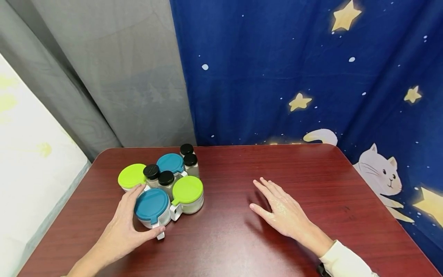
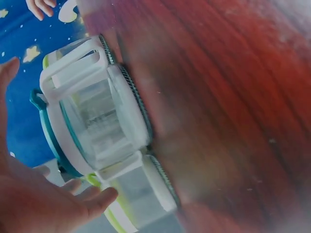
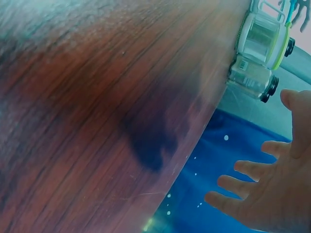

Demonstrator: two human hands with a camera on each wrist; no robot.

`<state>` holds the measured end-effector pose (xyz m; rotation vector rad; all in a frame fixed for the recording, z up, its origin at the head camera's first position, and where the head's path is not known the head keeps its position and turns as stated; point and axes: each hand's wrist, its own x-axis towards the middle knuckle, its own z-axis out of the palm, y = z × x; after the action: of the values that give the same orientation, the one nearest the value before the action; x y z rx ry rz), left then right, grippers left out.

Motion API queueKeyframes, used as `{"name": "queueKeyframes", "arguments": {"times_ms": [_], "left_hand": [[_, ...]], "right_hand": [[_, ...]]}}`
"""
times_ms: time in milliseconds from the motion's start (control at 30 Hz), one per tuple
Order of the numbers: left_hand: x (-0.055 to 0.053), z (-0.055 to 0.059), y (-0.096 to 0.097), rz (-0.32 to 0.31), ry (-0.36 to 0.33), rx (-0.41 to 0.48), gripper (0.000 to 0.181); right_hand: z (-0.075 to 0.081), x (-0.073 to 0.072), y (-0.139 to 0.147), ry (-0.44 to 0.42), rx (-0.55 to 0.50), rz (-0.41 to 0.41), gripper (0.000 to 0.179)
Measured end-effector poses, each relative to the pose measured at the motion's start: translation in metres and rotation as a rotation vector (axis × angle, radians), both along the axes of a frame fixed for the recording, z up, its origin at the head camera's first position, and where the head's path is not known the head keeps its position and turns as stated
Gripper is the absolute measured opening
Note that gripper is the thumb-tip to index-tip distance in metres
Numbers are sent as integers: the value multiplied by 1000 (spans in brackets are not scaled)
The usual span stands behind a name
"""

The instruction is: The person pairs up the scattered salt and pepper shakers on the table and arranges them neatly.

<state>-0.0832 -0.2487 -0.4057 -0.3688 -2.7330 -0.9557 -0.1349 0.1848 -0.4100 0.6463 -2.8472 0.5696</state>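
Observation:
A clear jar with a blue lid (image 1: 151, 205) and white handle stands upright at the front of a cluster on the left of the table. My left hand (image 1: 119, 223) is spread around it, thumb near the handle and fingers on its far left; whether skin touches the jar I cannot tell. In the left wrist view this jar's clear body (image 2: 99, 124) shows beside the fingers (image 2: 92, 199). Right of it is a jar with a green lid (image 1: 188, 189). Over the table's right half, my right hand (image 1: 285, 213) hovers with fingers extended, holding nothing and casting a shadow.
Behind are another green-lidded jar (image 1: 132, 176), another blue-lidded jar (image 1: 170, 163) and several small black-capped bottles (image 1: 151, 171), packed close together. The reddish-brown table (image 1: 221, 242) ends at the back against a grey curtain (image 1: 138, 77) and a blue starry curtain (image 1: 249, 84).

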Motion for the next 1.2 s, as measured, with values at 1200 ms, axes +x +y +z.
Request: {"name": "queueKeyframes", "arguments": {"times_ms": [1200], "left_hand": [[-8, -31, -11, -120, -138, 309, 139]], "right_hand": [[2, -40, -63, -40, -144, 24, 64]]}}
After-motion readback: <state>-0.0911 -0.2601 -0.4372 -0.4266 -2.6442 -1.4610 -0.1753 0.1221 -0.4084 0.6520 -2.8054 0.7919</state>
